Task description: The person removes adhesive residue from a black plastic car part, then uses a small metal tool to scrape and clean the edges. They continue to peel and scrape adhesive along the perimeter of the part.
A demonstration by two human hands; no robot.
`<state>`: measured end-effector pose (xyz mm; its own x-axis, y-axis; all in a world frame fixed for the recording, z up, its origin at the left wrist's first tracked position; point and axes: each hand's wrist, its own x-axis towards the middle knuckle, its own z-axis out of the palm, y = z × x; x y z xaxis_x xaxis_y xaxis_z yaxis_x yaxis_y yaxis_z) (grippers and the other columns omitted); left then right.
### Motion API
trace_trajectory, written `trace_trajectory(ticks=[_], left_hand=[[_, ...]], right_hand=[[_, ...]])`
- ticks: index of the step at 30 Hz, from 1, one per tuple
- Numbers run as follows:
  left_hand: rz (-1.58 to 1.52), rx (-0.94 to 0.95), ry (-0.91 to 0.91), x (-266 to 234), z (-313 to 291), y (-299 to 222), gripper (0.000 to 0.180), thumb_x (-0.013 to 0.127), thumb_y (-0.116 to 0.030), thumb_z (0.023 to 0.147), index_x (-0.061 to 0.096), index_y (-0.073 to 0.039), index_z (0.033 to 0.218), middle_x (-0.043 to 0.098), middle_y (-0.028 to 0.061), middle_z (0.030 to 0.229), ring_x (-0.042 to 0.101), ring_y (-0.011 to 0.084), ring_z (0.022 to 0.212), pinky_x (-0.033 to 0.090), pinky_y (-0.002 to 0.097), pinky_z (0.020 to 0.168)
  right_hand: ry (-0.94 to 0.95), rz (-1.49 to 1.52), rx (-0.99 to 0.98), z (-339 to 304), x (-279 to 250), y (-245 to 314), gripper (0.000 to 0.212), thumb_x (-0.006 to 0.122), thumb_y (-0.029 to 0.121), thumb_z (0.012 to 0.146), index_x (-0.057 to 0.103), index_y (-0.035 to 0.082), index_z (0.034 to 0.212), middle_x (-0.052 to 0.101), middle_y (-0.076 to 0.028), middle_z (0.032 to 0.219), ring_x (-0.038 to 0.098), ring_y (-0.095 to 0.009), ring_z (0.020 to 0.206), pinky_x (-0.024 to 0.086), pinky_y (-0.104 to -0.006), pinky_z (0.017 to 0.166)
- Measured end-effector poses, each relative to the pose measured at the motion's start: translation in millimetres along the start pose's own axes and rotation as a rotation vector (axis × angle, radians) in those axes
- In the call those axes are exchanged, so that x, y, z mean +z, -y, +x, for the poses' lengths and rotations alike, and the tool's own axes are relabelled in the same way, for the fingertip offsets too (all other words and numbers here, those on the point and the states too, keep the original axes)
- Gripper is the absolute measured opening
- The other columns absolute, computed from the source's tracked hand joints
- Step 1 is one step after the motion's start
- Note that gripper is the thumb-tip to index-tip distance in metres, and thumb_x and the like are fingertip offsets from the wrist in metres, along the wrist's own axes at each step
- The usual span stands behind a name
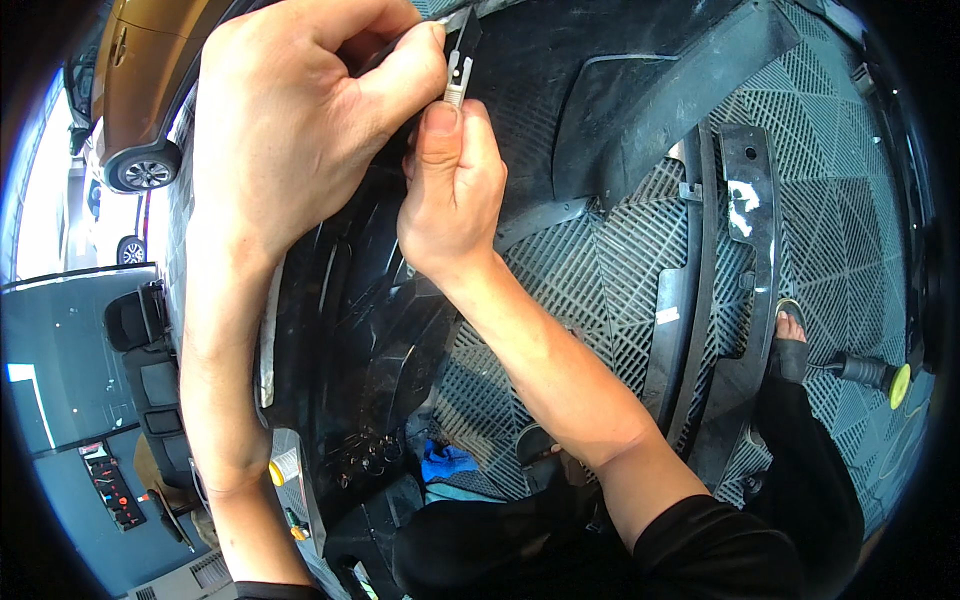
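My right hand (452, 190) is closed, its thumb pressing a small pale grey piece (457, 82) with ridges and a forked end against the curled fingers. Just above the fork stands a dark, pointed, blade-like sliver (468, 34); whether the two are joined I cannot tell. My left hand (290, 110) is closed in a pinch beside it, thumb tip close to the fork. What those fingers hold is mostly hidden at the top edge. Both hands are raised over a large black bumper-like car panel (350, 320).
Long dark bumper parts (700, 300) lie on the grey grated floor (570, 270). Small dark fasteners (365, 458) and a blue cloth (447, 460) are near my legs. Another person's foot (790, 318) is at right, near a cylindrical tool (870, 372). An orange car (150, 80) stands far left.
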<state>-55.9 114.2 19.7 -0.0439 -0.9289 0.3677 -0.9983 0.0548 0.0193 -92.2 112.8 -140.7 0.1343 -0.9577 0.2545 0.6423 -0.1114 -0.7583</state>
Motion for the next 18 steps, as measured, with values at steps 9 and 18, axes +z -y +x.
trace_trajectory(ticks=[9, 18], left_hand=[[-0.009, -0.012, -0.009, 0, -1, 2, 0.016, 0.072, -0.015, 0.092, 0.076, 0.0, 0.097, 0.075, 0.0078, 0.082, 0.071, 0.0135, 0.076, 0.056, 0.0272, 0.071], [-0.036, -0.047, -0.014, 1, -2, 0, 0.017, 0.072, -0.016, 0.092, 0.075, 0.0, 0.097, 0.074, 0.0079, 0.081, 0.071, 0.0133, 0.075, 0.055, 0.027, 0.07]], right_hand=[[0.045, -0.046, 0.06, -2, -6, 6, 0.049, 0.044, 0.049, 0.109, 0.049, 0.005, 0.089, 0.05, 0.001, 0.073, 0.047, -0.006, 0.062, 0.041, -0.0239, 0.055], [0.066, 0.206, 0.108, -17, 1, -8, 0.047, 0.046, 0.051, 0.107, 0.047, 0.006, 0.091, 0.042, 0.004, 0.07, 0.038, -0.004, 0.056, 0.034, -0.0216, 0.049]])
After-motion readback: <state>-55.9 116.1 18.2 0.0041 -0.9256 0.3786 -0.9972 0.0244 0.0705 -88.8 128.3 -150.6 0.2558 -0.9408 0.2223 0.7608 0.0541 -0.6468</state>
